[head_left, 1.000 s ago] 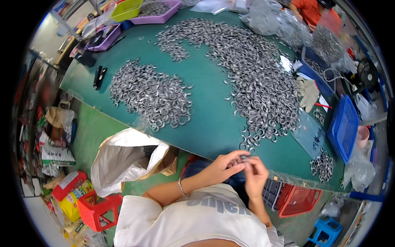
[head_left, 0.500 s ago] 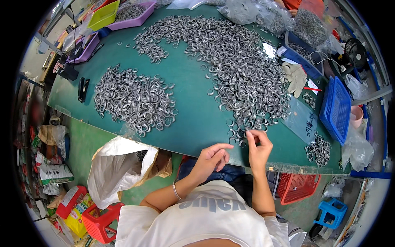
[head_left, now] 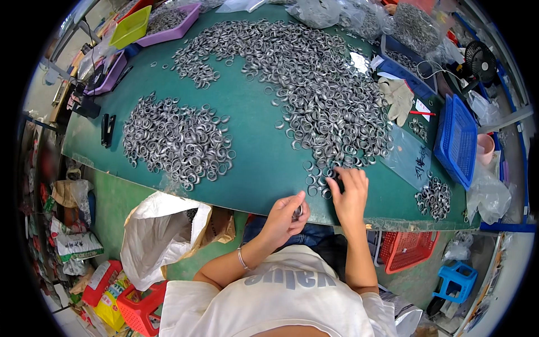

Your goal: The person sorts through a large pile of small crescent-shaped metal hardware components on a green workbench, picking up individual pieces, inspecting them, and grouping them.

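My left hand (head_left: 284, 219) is just off the table's front edge, its fingers curled round a grey metal ring (head_left: 297, 213). Whether more rings sit inside that hand is hidden. My right hand (head_left: 350, 194) reaches over the table edge to the near tip of the large ring pile (head_left: 331, 106). Its thumb and fingers are apart, the fingertips at the loose rings (head_left: 319, 181) there. A second heap of the same rings (head_left: 177, 140) lies on the left of the green table (head_left: 255, 146).
Along the right are a small ring heap (head_left: 433, 199), a clear plastic bag (head_left: 409, 156), blue baskets (head_left: 456, 143), gloves (head_left: 396, 100) and a fan (head_left: 480, 62). A black stapler (head_left: 108, 130) lies at left. Below the edge hangs an open white sack (head_left: 160, 236); a red basket (head_left: 409, 251) stands right.
My left hand has closed round a ring, where its index finger was stretched out before. The right hand's pinch has opened, its fingers spreading over the near rings. The view has shifted slightly.
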A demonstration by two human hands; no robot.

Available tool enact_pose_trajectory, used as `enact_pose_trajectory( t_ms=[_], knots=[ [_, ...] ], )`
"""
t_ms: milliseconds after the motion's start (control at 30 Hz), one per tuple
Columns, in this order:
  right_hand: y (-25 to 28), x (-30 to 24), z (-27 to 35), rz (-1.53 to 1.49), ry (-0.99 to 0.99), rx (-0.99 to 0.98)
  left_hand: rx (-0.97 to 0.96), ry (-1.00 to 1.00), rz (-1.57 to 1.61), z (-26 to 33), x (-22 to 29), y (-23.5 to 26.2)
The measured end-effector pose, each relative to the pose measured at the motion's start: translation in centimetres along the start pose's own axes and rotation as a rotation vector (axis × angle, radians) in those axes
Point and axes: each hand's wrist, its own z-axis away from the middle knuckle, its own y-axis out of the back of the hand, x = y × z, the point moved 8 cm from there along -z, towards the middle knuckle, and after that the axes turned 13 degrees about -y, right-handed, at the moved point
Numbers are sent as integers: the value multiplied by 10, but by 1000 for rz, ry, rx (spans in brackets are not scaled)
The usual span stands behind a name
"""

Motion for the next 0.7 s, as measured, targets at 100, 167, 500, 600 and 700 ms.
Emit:
enact_pose_trajectory(
  t_ms=[100, 167, 500, 600, 700],
  knots=[
    [-12, 5, 0, 114, 57, 16, 21, -51, -76, -1, 2, -8],
    [-8, 13, 3, 37, 46, 53, 41, -103, -119, -3, 4, -11],
    [-10, 18, 38, -752, -403, -465, -56, -300, -450, -17, 10, -28],
    [15, 18, 11, -509, -272, -291, -2, -181, -309, -19, 3, -20],
    [30, 36, -16, -244, -277, 34, -30, -85, -144, -18, -4, -18]
  ],
)
